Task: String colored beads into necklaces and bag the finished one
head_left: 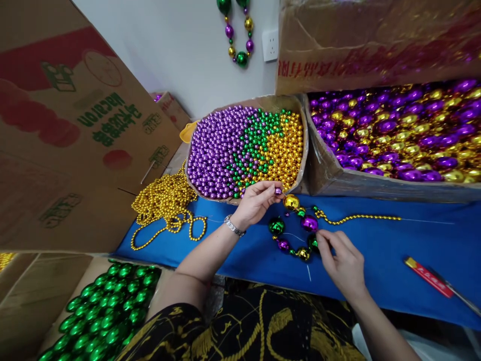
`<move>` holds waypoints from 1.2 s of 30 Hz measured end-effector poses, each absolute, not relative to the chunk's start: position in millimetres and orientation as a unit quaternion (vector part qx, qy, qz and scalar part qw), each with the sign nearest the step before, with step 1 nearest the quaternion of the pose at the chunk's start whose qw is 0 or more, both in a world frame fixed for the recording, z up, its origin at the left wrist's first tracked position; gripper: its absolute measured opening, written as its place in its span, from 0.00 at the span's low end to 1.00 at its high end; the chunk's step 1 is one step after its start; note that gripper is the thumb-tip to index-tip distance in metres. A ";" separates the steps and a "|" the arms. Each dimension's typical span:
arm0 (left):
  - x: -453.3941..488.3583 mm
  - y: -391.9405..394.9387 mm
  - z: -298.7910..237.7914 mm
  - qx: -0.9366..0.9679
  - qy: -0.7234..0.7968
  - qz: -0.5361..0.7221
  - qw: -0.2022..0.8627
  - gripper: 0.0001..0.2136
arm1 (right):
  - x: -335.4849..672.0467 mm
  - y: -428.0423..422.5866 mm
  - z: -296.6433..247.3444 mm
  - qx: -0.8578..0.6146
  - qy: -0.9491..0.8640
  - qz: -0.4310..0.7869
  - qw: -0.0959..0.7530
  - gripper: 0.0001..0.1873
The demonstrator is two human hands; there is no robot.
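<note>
In a pinch, my left hand (259, 201) holds a small purple bead (278, 191) at the end of a bead strand, beside a large gold bead (291, 202). My right hand (342, 260) is closed at the strand's right side, its fingertips on a dark green bead (312, 242). The strand curves in a loop over the blue cloth, with a purple bead (309, 223), another green bead (276, 225) and a lower gold bead (303, 253). Thin clear string shows inside the loop. Just behind my left hand stands a box of small beads (225, 150), purple, green and gold.
Gold bead chains (165, 198) lie heaped left; a short gold chain (353, 218) lies right. A red and yellow packet (428, 277) is near the right edge. Big boxes hold purple and gold beads (398, 133) and green beads (108, 306). A finished-looking necklace (242, 59) hangs on the wall.
</note>
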State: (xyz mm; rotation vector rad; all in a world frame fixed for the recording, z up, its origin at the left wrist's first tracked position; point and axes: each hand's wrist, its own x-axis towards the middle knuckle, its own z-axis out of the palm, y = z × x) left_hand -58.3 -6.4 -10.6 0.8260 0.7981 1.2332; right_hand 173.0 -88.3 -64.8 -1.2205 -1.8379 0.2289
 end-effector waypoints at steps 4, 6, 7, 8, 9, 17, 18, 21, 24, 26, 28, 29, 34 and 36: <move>-56.7 -5.3 -11.3 0.363 0.357 0.549 0.662 0.12 | 174.6 -87.8 -64.7 -0.490 -0.742 0.089 0.449 0.06; -55.5 -4.7 -11.2 0.363 0.361 0.550 0.660 0.12 | 175.1 -87.6 -65.1 -0.490 -0.743 0.090 0.447 0.06; -55.1 -4.5 -11.2 0.364 0.362 0.552 0.658 0.12 | 175.2 -87.5 -65.3 -0.488 -0.744 0.090 0.446 0.06; -54.9 -4.4 -11.1 0.366 0.362 0.553 0.655 0.12 | 175.2 -87.5 -65.5 -0.487 -0.746 0.089 0.446 0.06; -54.9 -4.3 -11.1 0.371 0.362 0.553 0.652 0.12 | 175.1 -87.6 -65.6 -0.487 -0.746 0.088 0.446 0.06; -45.5 -8.4 -6.3 0.482 0.373 0.548 0.573 0.11 | 180.7 -85.6 -72.1 -0.552 -0.691 0.181 0.431 0.10; -40.2 -8.8 -5.2 0.498 0.373 0.541 0.567 0.10 | 183.7 -84.5 -77.0 -0.564 -0.666 0.224 0.434 0.13; -18.6 -10.5 -3.1 0.537 0.365 0.498 0.574 0.08 | 196.0 -83.0 -95.0 -0.573 -0.604 0.333 0.443 0.16; 5.1 -13.6 -4.0 0.594 0.334 0.460 0.569 0.07 | 211.7 -85.3 -103.1 -0.586 -0.624 0.326 0.401 0.16; 19.2 -15.7 -5.9 0.656 0.308 0.445 0.526 0.06 | 222.1 -87.7 -95.7 -0.598 -0.664 0.262 0.365 0.14; 31.8 -16.9 -7.1 0.713 0.285 0.430 0.475 0.06 | 230.1 -89.6 -78.8 -0.607 -0.673 0.206 0.369 0.14; 37.7 -17.2 -6.9 0.734 0.273 0.422 0.457 0.05 | 232.4 -89.9 -68.7 -0.607 -0.666 0.192 0.389 0.15; 61.3 -13.8 6.0 0.760 0.239 0.431 0.424 0.04 | 229.1 -82.7 -43.7 -0.544 -0.697 0.146 0.444 0.11; 64.5 -10.1 13.7 0.746 0.251 0.457 0.413 0.05 | 226.8 -79.0 -52.6 -0.533 -0.708 0.130 0.445 0.09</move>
